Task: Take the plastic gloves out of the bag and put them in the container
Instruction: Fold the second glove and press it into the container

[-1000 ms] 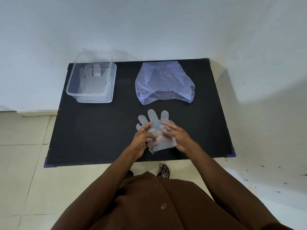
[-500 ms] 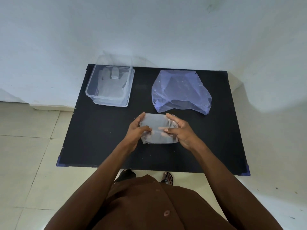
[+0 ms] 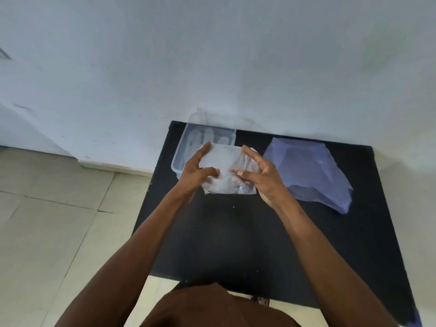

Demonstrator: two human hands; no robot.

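Both hands, left hand (image 3: 195,171) and right hand (image 3: 262,175), pinch a folded clear plastic glove (image 3: 226,171) in their grip, raised beside the clear rectangular plastic container (image 3: 181,152) at the black desk (image 3: 236,232)'s far-left corner; the translucent blue plastic bag (image 3: 311,171) lies far-right.

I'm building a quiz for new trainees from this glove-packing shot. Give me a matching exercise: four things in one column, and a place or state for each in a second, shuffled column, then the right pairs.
Things:
1. folded glove
2. container
3. bag
4. table

Places or states:
A. lies crumpled on the table, at the person's right
B. held up between the left hand and the right hand
C. black, bearing everything else
D. clear, at the far left corner, with gloves already inside

Pairs: 1-B, 2-D, 3-A, 4-C
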